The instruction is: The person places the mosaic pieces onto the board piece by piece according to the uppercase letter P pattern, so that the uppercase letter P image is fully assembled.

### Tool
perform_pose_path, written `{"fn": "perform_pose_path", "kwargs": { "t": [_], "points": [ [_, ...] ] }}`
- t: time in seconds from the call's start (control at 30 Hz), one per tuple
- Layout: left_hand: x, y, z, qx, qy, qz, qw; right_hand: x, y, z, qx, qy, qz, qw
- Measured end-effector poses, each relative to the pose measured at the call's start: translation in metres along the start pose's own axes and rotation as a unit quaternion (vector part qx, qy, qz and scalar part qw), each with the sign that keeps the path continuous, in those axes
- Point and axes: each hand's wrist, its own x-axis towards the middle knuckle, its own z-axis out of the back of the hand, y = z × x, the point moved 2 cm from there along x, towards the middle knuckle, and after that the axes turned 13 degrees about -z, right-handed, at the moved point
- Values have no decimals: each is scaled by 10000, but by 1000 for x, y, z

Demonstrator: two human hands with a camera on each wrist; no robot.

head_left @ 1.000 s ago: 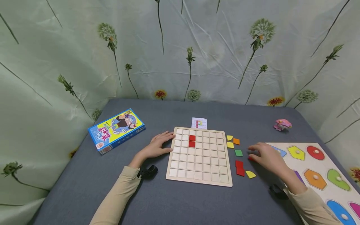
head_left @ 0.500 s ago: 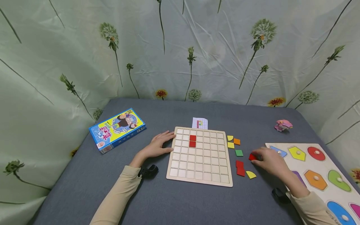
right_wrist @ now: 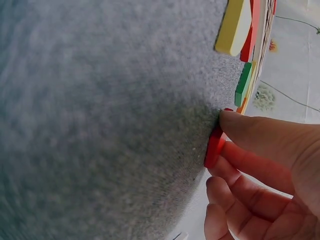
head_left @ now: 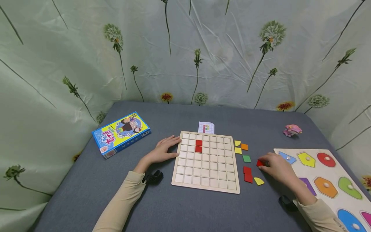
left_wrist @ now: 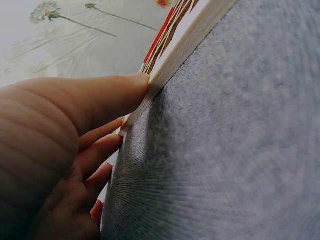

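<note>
Right hand [head_left: 276, 166] pinches red tile [right_wrist: 215, 148]; slanting upper-right (wrist view).

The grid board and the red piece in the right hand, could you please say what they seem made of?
Grid board: probably smooth, unpainted wood, judging by its pale tan rim.
Red piece: smooth painted wood or plastic; its even colour and thick edge fit both.

Hands [head_left: 160, 152] [head_left: 276, 165] low, well apart

Head view forward-down; wrist views close; tabletop [head_left: 179, 209] shared
</note>
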Motion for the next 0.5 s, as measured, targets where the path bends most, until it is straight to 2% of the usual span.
{"fn": "perform_pose_path", "kwargs": {
  "t": [0.5],
  "points": [
    [0, -1, 1, -11, 7, -15, 10000, 6, 9, 1, -167, -101, 92, 9998]
  ]
}}
